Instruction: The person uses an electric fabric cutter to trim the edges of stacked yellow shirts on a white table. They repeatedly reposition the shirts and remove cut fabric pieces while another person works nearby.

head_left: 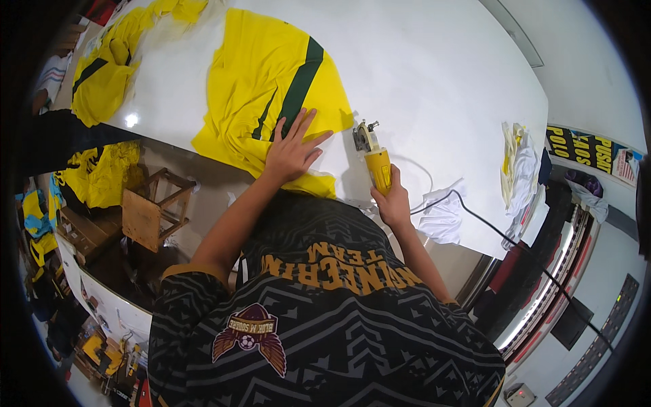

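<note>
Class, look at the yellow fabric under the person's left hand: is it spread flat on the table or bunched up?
Spread flat. The yellow fabric lies smooth on the white table, with the left hand pressing open-palmed on it.

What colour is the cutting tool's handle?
Yellow. The handheld electric fabric cutter has a yellow handle, gripped by the right hand; the head view shows it.

Yellow fabric stack and a handheld electric cutter on a white table.

A stack of yellow fabric [264, 81] with dark green stripes lay flat at the upper centre of the frame, its lower edge overhanging the table's near edge. Just to its right, at the centre, a yellow-handled electric cutter [373, 156] stood on the tabletop, metal head pointing up-frame beside the cloth's edge, its black cord trailing toward the lower right.
</note>
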`<state>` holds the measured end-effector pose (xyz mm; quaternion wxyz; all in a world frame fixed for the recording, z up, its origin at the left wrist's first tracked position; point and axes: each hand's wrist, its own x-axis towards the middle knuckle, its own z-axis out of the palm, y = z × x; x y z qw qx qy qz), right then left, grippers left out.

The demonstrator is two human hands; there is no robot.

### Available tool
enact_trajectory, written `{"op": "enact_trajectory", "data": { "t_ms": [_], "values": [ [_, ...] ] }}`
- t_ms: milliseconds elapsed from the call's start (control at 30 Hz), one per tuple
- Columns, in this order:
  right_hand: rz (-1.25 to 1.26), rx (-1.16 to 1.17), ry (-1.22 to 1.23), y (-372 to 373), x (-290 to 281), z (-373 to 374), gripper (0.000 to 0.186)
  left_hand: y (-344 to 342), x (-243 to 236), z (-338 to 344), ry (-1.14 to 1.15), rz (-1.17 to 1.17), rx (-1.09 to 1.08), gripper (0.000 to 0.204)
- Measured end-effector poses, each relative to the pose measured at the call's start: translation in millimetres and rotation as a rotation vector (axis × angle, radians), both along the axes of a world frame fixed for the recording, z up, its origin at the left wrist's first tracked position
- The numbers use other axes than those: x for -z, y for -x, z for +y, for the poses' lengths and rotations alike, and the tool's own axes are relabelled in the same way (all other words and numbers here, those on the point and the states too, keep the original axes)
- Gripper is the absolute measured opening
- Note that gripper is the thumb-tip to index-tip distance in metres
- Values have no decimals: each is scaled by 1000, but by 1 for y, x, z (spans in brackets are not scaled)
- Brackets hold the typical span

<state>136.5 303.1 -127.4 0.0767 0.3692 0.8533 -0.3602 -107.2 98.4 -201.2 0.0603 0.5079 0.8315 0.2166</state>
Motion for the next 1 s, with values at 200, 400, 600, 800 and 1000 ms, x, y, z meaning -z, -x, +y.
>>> {"op": "enact_trajectory", "data": {
  "t_ms": [200, 400, 600, 800, 1000],
  "values": [
    [-52, 150, 154, 27, -10, -11, 77, 1, 1, -1, -19, -8, 12, 51],
    [-89, 177, 130, 28, -12, -19, 76, 1, 3, -1, 9, -40, 13, 52],
    [-72, 198, 137, 33, -12, -22, 74, 2, 5, -2, -20, -32, 17, 52],
    [60, 125, 11, 36, 8, -17, 69, 1, 9, -1, -27, -12, 10, 49],
    [64, 128, 15, 49, 7, -13, 69, 1, 11, -2, -38, -19, 5, 48]
  ]
}}
